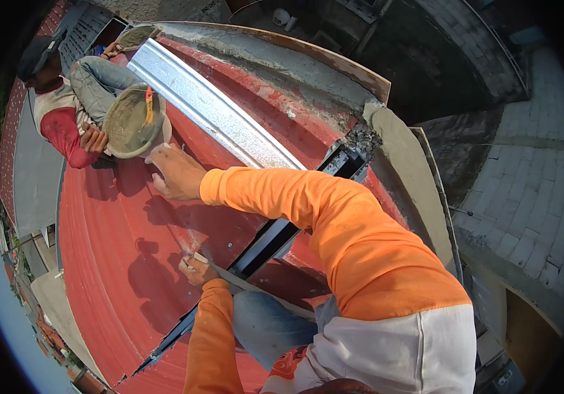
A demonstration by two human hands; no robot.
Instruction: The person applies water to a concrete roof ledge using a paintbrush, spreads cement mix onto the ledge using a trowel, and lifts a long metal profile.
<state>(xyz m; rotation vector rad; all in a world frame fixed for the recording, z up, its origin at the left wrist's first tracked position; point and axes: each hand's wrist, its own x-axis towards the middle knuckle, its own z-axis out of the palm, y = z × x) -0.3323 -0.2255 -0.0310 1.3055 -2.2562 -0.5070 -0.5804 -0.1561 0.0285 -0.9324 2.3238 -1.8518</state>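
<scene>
My right hand (178,172) reaches left across the red metal roof to the lower rim of a mortar-stained basin (122,125), fingers curled at that rim. The basin is tilted, and a trowel with an orange-yellow handle (149,105) lies in it. A co-worker's hand (93,139) grips the basin's other side. Closer to me, my left hand (196,270) is closed on the end of a long thin pale strip (246,284), which runs beside my jeans-clad knee. Part of the strip is hidden by my leg.
A shiny ribbed metal sheet (210,102) lies along the red roof (124,230). Beside my right arm, a dark gap with a metal channel (265,248) crosses the roof. A second basin (137,37) stands beyond the seated co-worker. A cement-covered wall edge (413,171) borders a drop on the right.
</scene>
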